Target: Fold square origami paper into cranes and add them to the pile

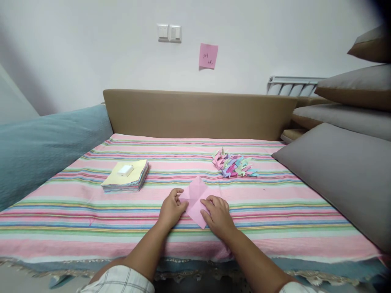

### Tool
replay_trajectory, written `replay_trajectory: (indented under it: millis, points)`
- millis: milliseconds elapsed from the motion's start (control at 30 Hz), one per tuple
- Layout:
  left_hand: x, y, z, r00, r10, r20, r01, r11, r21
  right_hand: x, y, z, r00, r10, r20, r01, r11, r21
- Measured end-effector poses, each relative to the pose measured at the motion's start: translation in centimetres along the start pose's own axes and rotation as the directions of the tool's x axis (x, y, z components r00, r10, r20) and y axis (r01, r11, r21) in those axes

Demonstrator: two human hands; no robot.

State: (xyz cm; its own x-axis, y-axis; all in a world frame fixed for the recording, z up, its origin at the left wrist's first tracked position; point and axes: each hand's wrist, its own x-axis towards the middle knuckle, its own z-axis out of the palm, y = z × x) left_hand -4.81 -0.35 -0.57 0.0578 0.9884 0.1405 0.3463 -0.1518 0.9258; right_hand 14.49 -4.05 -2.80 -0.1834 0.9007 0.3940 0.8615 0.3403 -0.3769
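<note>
A pink square of origami paper with crease lines lies turned cornerwise in front of me on the striped cloth. My left hand pinches its left corner between thumb and fingers. On the right side, my right hand grips the paper with its thumb and curled fingers. Beyond my right hand sits a heap of folded paper cranes in pink, purple, green and blue. To the left is a stack of coloured paper squares, pale yellow on top, with a small white block resting on it.
The striped cloth covers a sofa seat with a brown backrest behind it. Grey cushions are piled along the right, and a blue-covered armrest borders the left. A pink note and light switches are on the wall.
</note>
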Motion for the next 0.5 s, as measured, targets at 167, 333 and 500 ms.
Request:
replay_trajectory:
  millis: [167,333,500]
  points:
    - [0.32,-0.42,0.37,0.996,0.037,-0.078,-0.036,0.999,0.013,-0.05,-0.1,-0.15,0.998,-0.047,-0.029,0.047,0.999,-0.001]
    - [0.04,0.11,0.75,0.999,0.042,-0.015,-0.043,0.998,-0.046,0.02,-0.33,-0.49,0.999,-0.04,0.016,0.04,0.999,-0.017]
    - [-0.53,0.56,0.84,0.996,0.045,0.075,-0.037,0.994,-0.102,0.09,-0.37,-0.53,0.999,-0.032,0.023,0.032,0.999,-0.008]
